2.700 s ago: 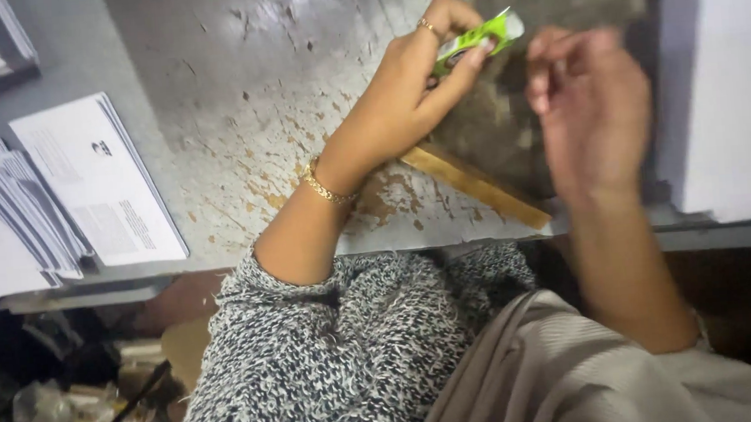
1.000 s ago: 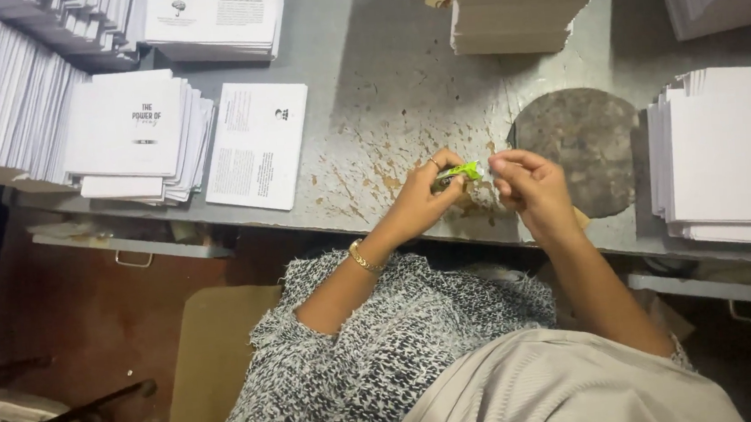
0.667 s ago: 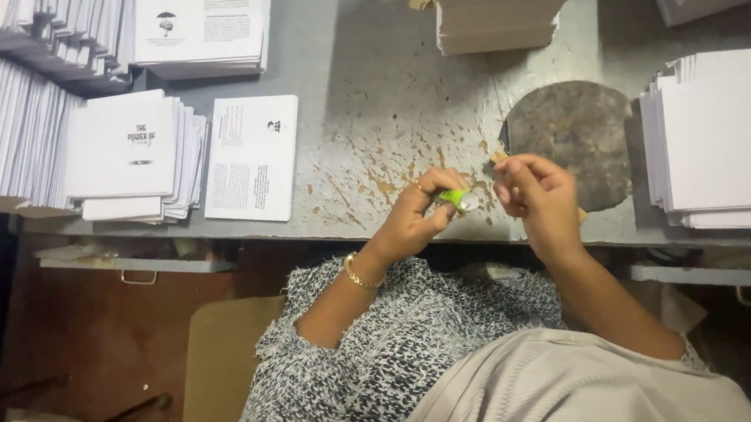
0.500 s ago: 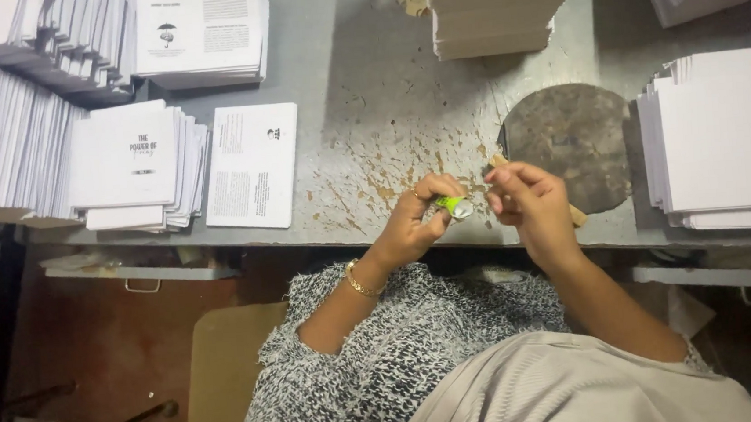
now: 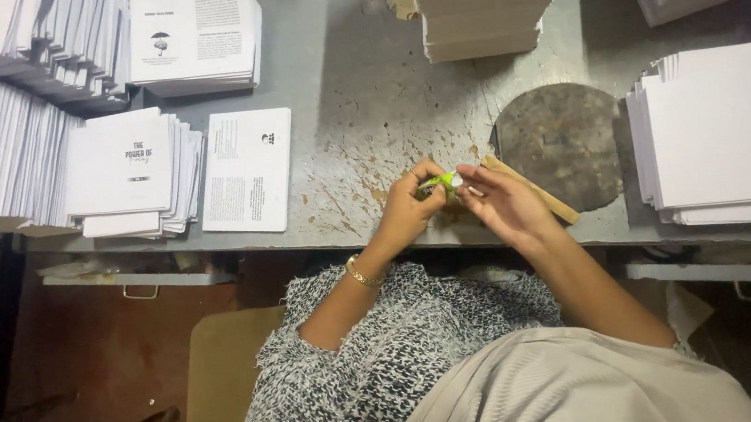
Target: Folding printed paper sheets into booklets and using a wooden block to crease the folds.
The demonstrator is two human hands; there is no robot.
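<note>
The left hand (image 5: 406, 213) and right hand (image 5: 503, 204) both pinch a small green tube (image 5: 440, 183) above the grey table (image 5: 359, 106).

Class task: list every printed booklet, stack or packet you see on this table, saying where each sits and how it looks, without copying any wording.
Green packet: small, pinched between left hand and right hand.
Single white leaflet: flat, left of the hands, black print.
White booklet stack: further left, dark title.
Booklet stack: top left, small dark emblem.
White stack: right edge.
Plain tan stack: top centre.
</note>
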